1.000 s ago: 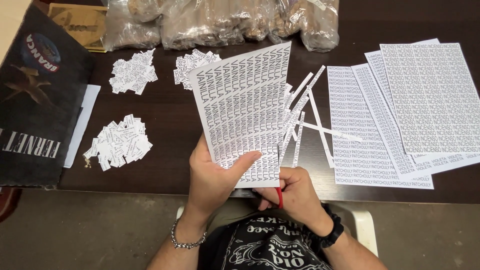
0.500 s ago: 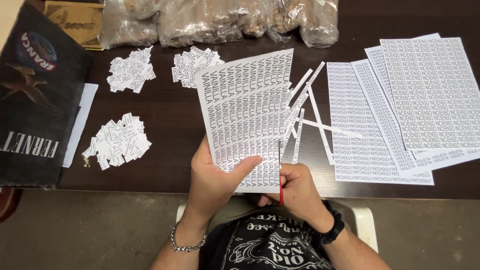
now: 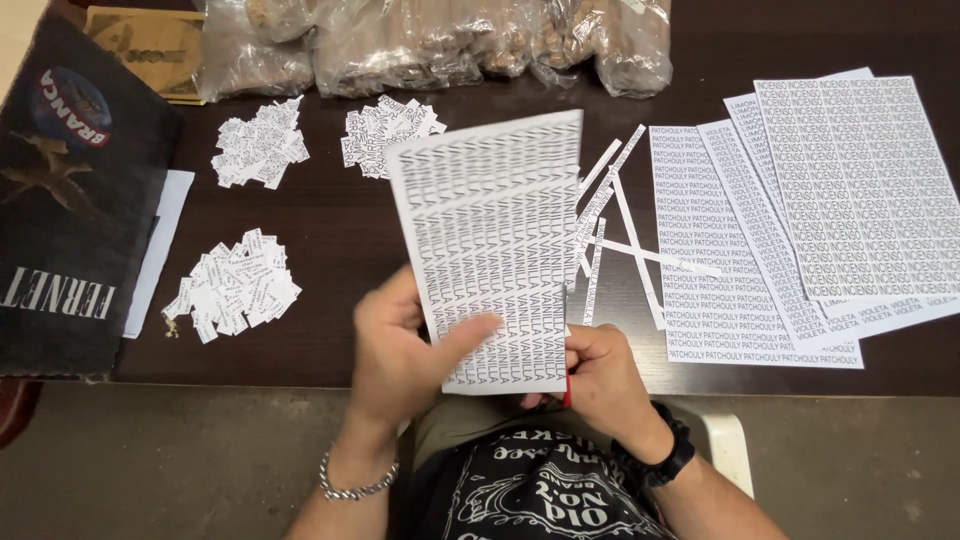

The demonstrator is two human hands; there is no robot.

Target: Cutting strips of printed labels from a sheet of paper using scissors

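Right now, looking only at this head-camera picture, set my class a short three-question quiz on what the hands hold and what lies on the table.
1. True or false: the left hand grips the printed sheet by its lower edge.
2. How many separate piles of small cut labels lie on the dark table? A) one B) three C) five
3. Fill in: the loose cut paper strips lie between the held sheet and the ____ of uncut sheets on the right.

Key
1. True; the thumb presses on its front.
2. B
3. Stack. The right hand holds something with a red part, mostly hidden.
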